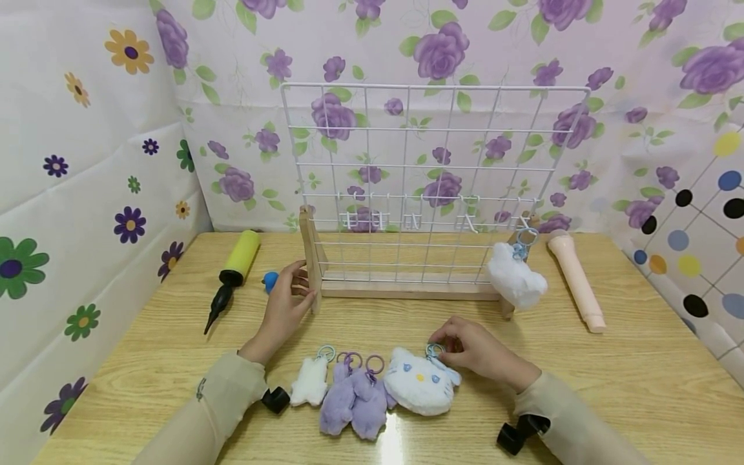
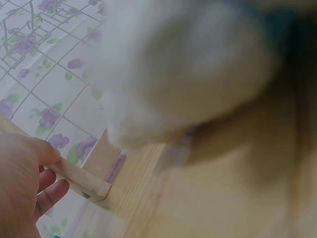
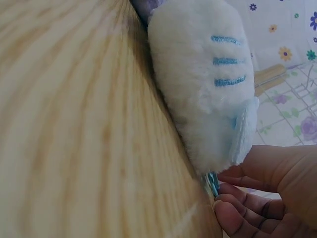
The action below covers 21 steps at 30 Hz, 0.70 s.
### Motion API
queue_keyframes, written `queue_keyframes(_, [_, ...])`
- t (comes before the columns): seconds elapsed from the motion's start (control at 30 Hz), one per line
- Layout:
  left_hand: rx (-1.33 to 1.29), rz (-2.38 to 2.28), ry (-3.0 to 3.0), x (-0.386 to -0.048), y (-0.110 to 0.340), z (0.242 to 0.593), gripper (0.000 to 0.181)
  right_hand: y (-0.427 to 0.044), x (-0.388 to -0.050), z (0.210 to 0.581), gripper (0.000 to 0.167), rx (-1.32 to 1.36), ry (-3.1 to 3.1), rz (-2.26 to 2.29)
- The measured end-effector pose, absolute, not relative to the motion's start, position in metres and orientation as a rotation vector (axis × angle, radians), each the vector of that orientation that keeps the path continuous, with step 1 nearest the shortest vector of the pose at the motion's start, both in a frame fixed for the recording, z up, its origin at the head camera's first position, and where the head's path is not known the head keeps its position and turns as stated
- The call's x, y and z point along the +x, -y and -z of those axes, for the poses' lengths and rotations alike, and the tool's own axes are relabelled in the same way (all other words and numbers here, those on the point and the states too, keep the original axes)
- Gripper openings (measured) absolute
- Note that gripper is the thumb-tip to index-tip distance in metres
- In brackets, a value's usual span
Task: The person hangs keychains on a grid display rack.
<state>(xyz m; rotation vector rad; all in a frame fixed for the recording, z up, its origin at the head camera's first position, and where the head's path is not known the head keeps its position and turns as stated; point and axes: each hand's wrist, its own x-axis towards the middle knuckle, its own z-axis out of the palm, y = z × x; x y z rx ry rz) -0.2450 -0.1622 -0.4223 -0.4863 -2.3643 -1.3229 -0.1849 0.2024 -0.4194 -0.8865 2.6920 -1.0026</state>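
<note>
White plush (image 3: 195,82) beside right fingers (image 3: 235,220)

My head view faces forward and down over the bench (image 1: 639,368), left hand (image 1: 283,298), right hand (image 1: 478,349) and, beyond both, the wire grid (image 1: 403,167). My wrist views sit close and tilted: the left beside its hand, toward the wooden stand (image 2: 89,181); the right low along the bench, toward the white cat plush (image 3: 198,74) beside its hand. All three share the grid.

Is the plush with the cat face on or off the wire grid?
Off: the plush lies face up on the table, in front of the grid, right hand at its ring.
</note>
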Motion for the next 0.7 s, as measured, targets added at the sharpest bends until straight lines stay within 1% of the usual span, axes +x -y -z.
queue_keyframes(0.7, [-0.496,1.311,2.348,-0.2461,0.1625,0.4255,0.060,-0.1994,-0.1839,0.4224,0.020,-0.930,-2.744,0.929])
